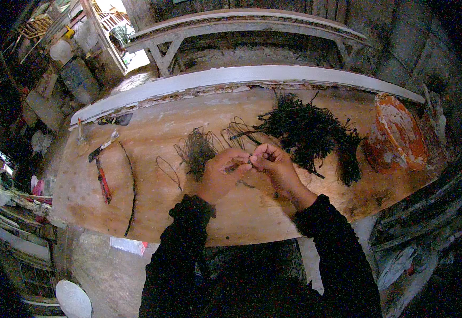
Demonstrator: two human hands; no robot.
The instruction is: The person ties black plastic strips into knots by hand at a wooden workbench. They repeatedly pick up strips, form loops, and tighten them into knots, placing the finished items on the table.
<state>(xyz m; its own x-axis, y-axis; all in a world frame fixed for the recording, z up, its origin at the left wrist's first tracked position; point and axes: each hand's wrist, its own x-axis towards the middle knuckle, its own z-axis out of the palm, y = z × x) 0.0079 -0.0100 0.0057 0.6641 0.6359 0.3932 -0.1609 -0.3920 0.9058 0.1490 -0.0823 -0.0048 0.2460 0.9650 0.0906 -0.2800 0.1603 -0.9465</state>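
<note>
Plywood tabletop [172,212] is the broadest thing, a pale span bearing most of the rest. A long white-painted board [247,76] runs along its far side, beyond the black cord heap [308,132], whose tangle lies close to the right hand [281,172], probably so strands come easily to the fingers. Right of the heap sits a crusted orange bucket [373,151], seemingly kept aside to leave the middle workable. Left of the heap lies a loose bundle of thin dark loops [195,146], near the left hand [219,174] (whether they touch, I cannot tell). Well left of the heap are a curved black strip [133,191] and a red-handled tool [102,183], apparently a hammer, likely parked clear of the fingers. Just left of the heap's near side, both hands meet, fingertips pinching a small dark piece [250,162] between them, presumably because something so slight needs two grips; its form is too small to tell.
</note>
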